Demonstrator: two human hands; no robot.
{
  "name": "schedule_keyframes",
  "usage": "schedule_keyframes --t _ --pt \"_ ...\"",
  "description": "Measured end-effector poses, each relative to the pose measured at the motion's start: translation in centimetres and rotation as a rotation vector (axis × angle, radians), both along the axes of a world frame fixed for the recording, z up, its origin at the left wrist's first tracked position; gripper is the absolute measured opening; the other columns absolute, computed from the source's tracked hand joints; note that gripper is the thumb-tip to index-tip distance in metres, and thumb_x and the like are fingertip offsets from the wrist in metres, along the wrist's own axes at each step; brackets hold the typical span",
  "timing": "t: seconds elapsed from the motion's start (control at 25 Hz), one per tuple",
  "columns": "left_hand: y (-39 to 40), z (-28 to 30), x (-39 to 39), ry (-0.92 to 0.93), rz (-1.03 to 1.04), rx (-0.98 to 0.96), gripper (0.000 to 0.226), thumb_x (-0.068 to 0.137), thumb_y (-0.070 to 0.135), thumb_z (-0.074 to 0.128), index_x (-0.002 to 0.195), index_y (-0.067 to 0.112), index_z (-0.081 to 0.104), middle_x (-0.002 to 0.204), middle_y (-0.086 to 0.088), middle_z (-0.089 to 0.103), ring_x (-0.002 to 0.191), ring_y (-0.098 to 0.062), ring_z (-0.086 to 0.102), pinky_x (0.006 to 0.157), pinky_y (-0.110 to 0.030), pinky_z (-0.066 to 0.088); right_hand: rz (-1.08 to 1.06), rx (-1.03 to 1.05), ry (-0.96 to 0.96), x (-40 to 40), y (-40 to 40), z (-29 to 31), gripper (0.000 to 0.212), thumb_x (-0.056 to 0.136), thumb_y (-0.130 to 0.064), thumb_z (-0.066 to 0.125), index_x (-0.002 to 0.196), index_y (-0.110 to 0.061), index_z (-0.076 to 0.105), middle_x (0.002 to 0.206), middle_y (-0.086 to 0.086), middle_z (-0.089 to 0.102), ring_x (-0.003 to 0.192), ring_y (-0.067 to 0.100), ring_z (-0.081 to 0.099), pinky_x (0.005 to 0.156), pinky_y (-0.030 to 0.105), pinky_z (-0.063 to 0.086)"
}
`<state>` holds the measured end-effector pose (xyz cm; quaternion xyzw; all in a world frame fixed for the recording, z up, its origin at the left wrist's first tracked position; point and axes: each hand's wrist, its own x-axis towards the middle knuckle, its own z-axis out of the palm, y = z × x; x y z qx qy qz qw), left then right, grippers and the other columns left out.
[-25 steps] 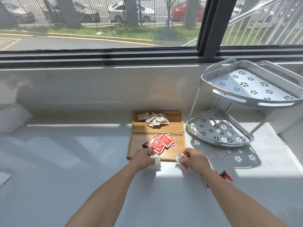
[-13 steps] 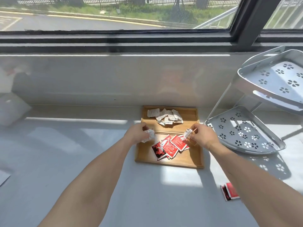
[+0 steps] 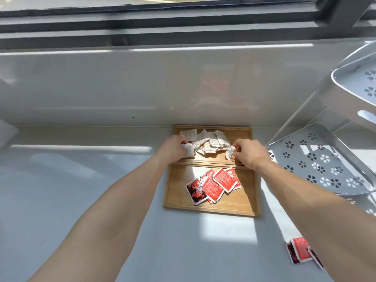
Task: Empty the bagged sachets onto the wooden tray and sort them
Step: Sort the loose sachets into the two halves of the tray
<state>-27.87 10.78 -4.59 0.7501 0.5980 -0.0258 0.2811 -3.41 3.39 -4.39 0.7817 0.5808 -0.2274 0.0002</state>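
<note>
Both hands, left hand (image 3: 173,146) and right hand (image 3: 249,152), apparently each pinch a white sachet (image 3: 189,150) over the wooden tray (image 3: 247,202).

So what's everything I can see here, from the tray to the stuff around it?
wooden tray: one, light brown, two compartments, on the counter against the wall
white sachets: a loose pile, count unclear, white, far compartment
red sachets: several overlapping, red with white and black, near compartment
stray red sachets: about three, red, on the counter right of the tray, partly behind the right arm
corner rack: one, white metal with flower cut-outs, two tiers, right
counter: one, pale grey
window: dark frame, top
left hand: holds a white sachet over the far compartment
right hand: pinches a white sachet there
</note>
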Motion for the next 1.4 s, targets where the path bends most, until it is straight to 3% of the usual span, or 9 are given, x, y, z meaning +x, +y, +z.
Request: schedule_keyframes --t 0.08,0.16,0.4,0.84,1.04,1.24,1.4 --pt "-0.2 -0.5 0.0 0.091 -0.02 0.083 0.034 0.087 0.024 0.057 0.121 0.025 0.06 0.124 -0.006 0.062 0.12 -0.026 0.049 0.091 -0.037 0.047 0.025 0.038 -0.047 -0.1 -0.2 -0.5 0.027 0.089 -0.022 0.057 0.114 -0.026 0.065 0.113 0.005 0.071 0.106 0.03 0.063 0.083 0.04 0.055" --pt "-0.6 -0.8 0.0 0.13 -0.015 0.168 0.036 0.086 0.028 0.059 0.122 0.026 0.06 0.124 -0.006 0.06 0.119 -0.026 0.05 0.089 -0.039 0.047 0.053 0.097 -0.092 -0.3 -0.6 -0.8 0.028 0.089 -0.021 0.057 0.116 -0.022 0.066 0.112 0.007 0.069 0.106 0.031 0.062 0.081 0.04 0.054" --pt "-3.9 0.2 0.0 0.086 0.026 0.247 0.04 0.086 0.024 0.057 0.126 0.025 0.056 0.129 -0.006 0.056 0.117 -0.027 0.051 0.092 -0.042 0.046 0.045 0.172 -0.126 -1.2 -3.5 0.1 0.036 0.09 -0.025 0.061 0.126 -0.021 0.061 0.122 0.005 0.064 0.111 0.027 0.06 0.086 0.04 0.054" --pt "-16.2 3.4 1.8 -0.018 -0.102 0.065 0.038 0.079 0.038 0.062 0.116 0.028 0.06 0.119 -0.001 0.063 0.104 -0.021 0.058 0.085 -0.039 0.053 -0.012 -0.068 -0.086 -0.2 -17.4 4.9 0.036 0.091 -0.038 0.054 0.125 -0.031 0.06 0.133 -0.002 0.059 0.126 0.019 0.051 0.1 0.034 0.044" --pt "-21.7 2.8 4.0 -0.041 -0.181 -0.084 0.04 0.08 0.038 0.066 0.117 0.025 0.061 0.125 -0.001 0.059 0.111 -0.022 0.057 0.09 -0.038 0.052 -0.125 -0.123 -0.036 3.0 -25.6 5.0 0.035 0.091 -0.033 0.055 0.124 -0.028 0.061 0.135 -0.003 0.059 0.125 0.018 0.052 0.098 0.031 0.044" --pt "-26.2 2.3 7.9 -0.048 -0.242 -0.135 0.04 0.08 0.039 0.064 0.117 0.026 0.06 0.123 0.0 0.06 0.113 -0.019 0.057 0.093 -0.038 0.049 -0.188 -0.18 -0.042 7.0 -31.7 4.7 0.031 0.087 -0.024 0.053 0.116 -0.028 0.064 0.126 0.001 0.063 0.116 0.023 0.057 0.087 0.03 0.046" --pt "-28.7 2.0 11.3 -0.033 -0.25 -0.155 0.041 0.079 0.039 0.065 0.117 0.027 0.06 0.123 0.001 0.061 0.113 -0.02 0.058 0.095 -0.04 0.048 -0.217 -0.185 -0.009 10.1 -34.4 4.4 0.041 0.089 -0.022 0.054 0.129 -0.031 0.056 0.136 -0.001 0.057 0.125 0.019 0.052 0.098 0.031 0.045"
